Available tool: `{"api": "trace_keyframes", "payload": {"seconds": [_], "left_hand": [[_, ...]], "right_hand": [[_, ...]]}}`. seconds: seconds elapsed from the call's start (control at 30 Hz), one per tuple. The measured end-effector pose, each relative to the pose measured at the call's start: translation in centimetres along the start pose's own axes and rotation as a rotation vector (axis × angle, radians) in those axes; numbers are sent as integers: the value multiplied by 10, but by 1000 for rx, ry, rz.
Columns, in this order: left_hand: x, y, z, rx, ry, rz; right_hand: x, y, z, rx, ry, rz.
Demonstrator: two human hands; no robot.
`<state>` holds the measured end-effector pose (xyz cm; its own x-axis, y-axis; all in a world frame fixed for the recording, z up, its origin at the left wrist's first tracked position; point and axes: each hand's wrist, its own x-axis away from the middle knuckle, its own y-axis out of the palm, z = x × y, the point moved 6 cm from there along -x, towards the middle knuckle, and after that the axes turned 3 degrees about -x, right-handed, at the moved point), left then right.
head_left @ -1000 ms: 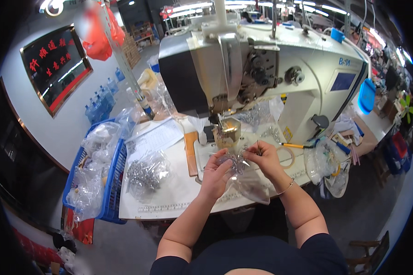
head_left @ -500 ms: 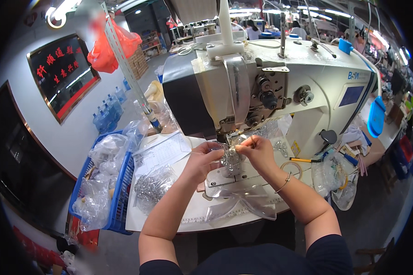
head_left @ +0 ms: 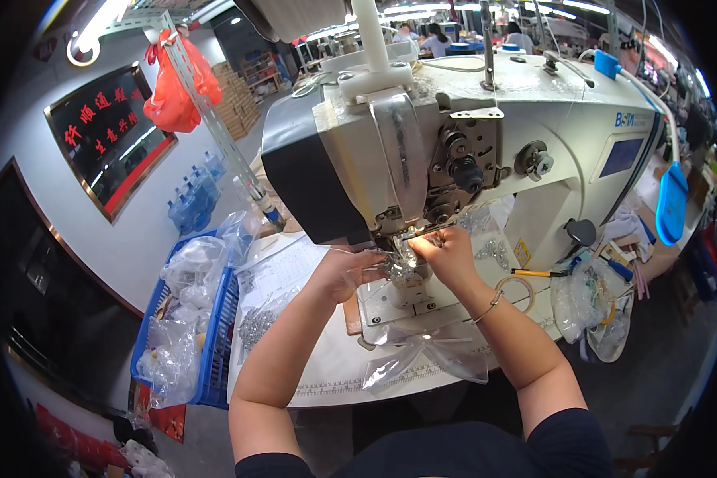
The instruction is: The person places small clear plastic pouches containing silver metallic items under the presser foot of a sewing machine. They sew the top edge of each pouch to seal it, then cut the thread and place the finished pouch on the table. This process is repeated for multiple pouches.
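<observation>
Hands at work under the head of a sewing machine (head_left: 486,103), viewed from above. The left hand (head_left: 346,272), palm turned inward, pinches the near left edge of a glittering silvery piece (head_left: 400,271) between thumb and fingers. This piece sits directly below the needle area, on the raised post of the machine, in the glow of a small lamp. The right hand (head_left: 452,256) lies against the opposite side of the piece, its fingers bent close together beneath the machine head; whether they grip the piece cannot be told, since the fingertips are partly hidden. A bracelet (head_left: 498,299) circles the right wrist. In front of the post, a clear plastic bow (head_left: 427,342) lies on the white table (head_left: 327,374), across a ruler strip (head_left: 334,388) near the front edge. To the left are a sheet of paper (head_left: 283,267), a clear bag of silvery bits (head_left: 261,323) partly behind the left forearm, and a blue basket (head_left: 217,342) holding clear plastic bags. To the right, a roll of tape (head_left: 533,293) lies just beside the right forearm, near a yellow-and-black pen-shaped tool (head_left: 534,273).
</observation>
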<state>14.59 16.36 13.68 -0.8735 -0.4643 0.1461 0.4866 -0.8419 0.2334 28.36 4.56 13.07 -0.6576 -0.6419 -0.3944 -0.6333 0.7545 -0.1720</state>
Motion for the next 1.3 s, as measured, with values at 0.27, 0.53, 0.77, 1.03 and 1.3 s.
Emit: {"api": "trace_keyframes", "payload": {"seconds": [0.27, 0.53, 0.77, 1.03, 1.3], "left_hand": [[23, 4, -29, 101, -59, -14], [76, 23, -83, 221, -34, -133], [91, 28, -103, 299, -8, -78], [80, 23, -91, 174, 42, 20], [27, 11, -38, 88, -27, 39]], "right_hand": [[37, -5, 4, -176, 48, 82], [104, -15, -25, -49, -104, 86], [120, -15, -46, -4, -311, 38], [102, -13, -15, -21, -79, 24], [40, -7, -7, -42, 18, 131]]}}
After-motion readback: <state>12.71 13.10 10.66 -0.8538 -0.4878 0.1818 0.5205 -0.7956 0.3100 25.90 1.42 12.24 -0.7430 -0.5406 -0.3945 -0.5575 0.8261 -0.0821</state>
